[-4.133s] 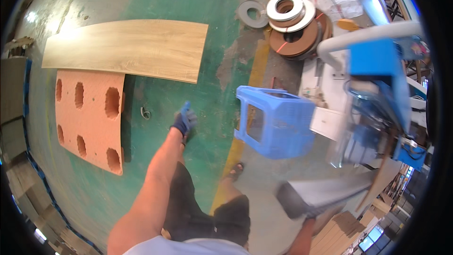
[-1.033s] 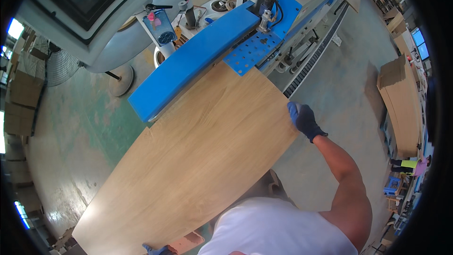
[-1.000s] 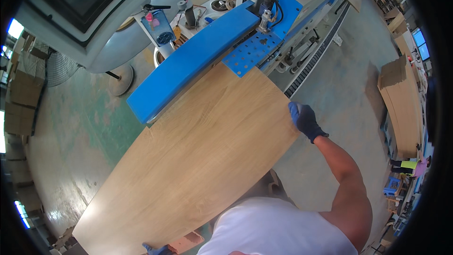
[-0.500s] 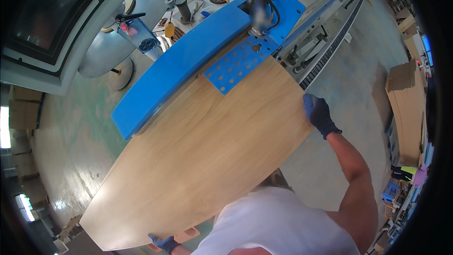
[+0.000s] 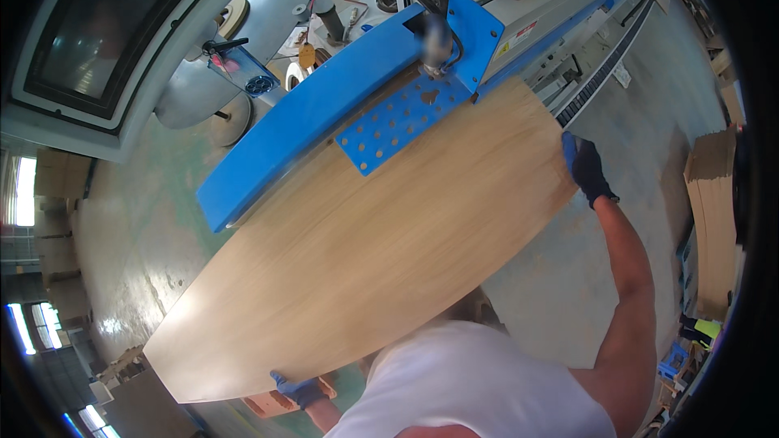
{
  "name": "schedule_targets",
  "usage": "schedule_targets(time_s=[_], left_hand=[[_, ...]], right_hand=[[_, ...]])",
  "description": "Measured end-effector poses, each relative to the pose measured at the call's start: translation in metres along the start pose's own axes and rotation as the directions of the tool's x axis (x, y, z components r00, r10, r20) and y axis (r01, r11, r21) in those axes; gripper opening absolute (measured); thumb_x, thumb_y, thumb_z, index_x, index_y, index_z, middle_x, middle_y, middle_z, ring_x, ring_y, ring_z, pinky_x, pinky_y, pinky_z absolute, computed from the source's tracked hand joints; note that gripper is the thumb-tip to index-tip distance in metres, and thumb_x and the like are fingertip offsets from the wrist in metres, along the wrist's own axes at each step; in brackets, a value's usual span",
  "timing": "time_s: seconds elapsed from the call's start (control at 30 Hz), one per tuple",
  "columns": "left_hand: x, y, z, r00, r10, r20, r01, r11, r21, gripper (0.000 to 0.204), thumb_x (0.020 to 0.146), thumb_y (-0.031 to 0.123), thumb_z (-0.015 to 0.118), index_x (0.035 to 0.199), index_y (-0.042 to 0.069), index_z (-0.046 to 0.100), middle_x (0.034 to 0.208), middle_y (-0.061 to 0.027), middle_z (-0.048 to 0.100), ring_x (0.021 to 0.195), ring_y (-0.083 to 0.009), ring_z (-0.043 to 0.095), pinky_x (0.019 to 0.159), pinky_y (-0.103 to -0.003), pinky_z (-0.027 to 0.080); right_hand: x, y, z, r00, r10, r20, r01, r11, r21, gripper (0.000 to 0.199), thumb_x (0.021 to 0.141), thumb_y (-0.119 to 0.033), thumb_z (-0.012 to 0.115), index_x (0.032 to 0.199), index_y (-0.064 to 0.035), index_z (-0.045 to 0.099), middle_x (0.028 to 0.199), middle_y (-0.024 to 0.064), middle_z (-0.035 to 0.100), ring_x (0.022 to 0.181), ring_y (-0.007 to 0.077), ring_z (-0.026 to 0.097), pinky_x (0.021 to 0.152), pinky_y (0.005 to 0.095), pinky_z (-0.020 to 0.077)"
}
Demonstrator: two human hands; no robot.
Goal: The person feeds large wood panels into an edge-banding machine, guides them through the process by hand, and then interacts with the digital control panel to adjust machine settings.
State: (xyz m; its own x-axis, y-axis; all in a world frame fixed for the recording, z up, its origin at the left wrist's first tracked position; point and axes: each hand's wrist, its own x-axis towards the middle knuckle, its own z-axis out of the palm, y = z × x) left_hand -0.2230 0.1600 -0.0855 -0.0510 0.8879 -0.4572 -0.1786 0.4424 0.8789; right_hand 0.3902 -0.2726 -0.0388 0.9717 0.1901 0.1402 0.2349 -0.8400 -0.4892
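A large, pale wood-grain board (image 5: pixel 357 268) lies slantwise across the view, its far edge along a blue machine guard (image 5: pixel 308 122). Part of that edge passes beneath a blue perforated plate (image 5: pixel 385 136). At the board's right end, my right hand (image 5: pixel 587 169), in a dark blue glove, is closed on the edge with the arm stretched out. My left hand (image 5: pixel 299 390), gloved alike, grips the near edge at the lower left; its remaining fingers are hidden under the board. A blurred metal part (image 5: pixel 436 45) stands over the perforated plate.
A screen in a grey housing (image 5: pixel 114 32) fills the upper left. Behind the guard are a round grey disc (image 5: pixel 191 97) and a small blue motor unit (image 5: pixel 242 69). A black-slotted rail (image 5: pixel 608 61) runs to the upper right. Stacked cardboard (image 5: pixel 714 219) stands at the right.
The board has slid to the right and away along the blue guard, and both my hands have travelled with it. The whole view has also shifted a little.
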Motion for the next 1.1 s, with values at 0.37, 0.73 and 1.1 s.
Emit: schedule_targets(time_s=[0.37, 0.73, 1.1], left_hand=[[-0.130, -0.006, 0.156, 0.906, -0.424, 0.006, 0.413, 0.881, -0.232, 0.051, 0.085, 0.050, 0.040, 0.118, 0.012, 0.050, 0.120, -0.0072, 0.052, 0.112, -0.0285, 0.045, 0.094, -0.047, 0.037], [-0.191, -0.054, 0.203, 0.514, -0.611, 0.602, 0.784, 0.619, -0.042, 0.072, 0.077, 0.066, 0.045, 0.128, 0.016, 0.034, 0.131, -0.0103, 0.038, 0.119, -0.0306, 0.037, 0.100, -0.050, 0.029], [-0.157, -0.017, 0.166, 0.174, -0.767, 0.618, 0.913, 0.361, 0.191, 0.048, 0.083, 0.043, 0.052, 0.116, 0.008, 0.049, 0.112, -0.0130, 0.055, 0.101, -0.0309, 0.051, 0.091, -0.047, 0.037]], right_hand=[[0.088, 0.103, -0.027, 0.976, 0.082, -0.202, -0.139, 0.947, -0.289, 0.046, 0.088, -0.041, 0.041, 0.079, -0.0001, 0.061, 0.079, 0.0219, 0.061, 0.080, 0.0398, 0.057, 0.069, 0.0431, 0.0452], [-0.004, 0.112, 0.041, 0.887, 0.168, -0.430, -0.364, 0.828, -0.427, 0.039, 0.088, -0.033, 0.040, 0.089, -0.0016, 0.062, 0.066, 0.0160, 0.062, 0.064, 0.0294, 0.061, 0.063, 0.0384, 0.0470], [-0.225, -0.158, 0.145, 0.703, 0.710, -0.037, -0.430, 0.467, 0.772, 0.043, 0.093, -0.028, 0.042, 0.121, 0.0043, 0.045, 0.120, 0.0173, 0.050, 0.106, 0.0238, 0.050, 0.085, 0.0319, 0.0419]])
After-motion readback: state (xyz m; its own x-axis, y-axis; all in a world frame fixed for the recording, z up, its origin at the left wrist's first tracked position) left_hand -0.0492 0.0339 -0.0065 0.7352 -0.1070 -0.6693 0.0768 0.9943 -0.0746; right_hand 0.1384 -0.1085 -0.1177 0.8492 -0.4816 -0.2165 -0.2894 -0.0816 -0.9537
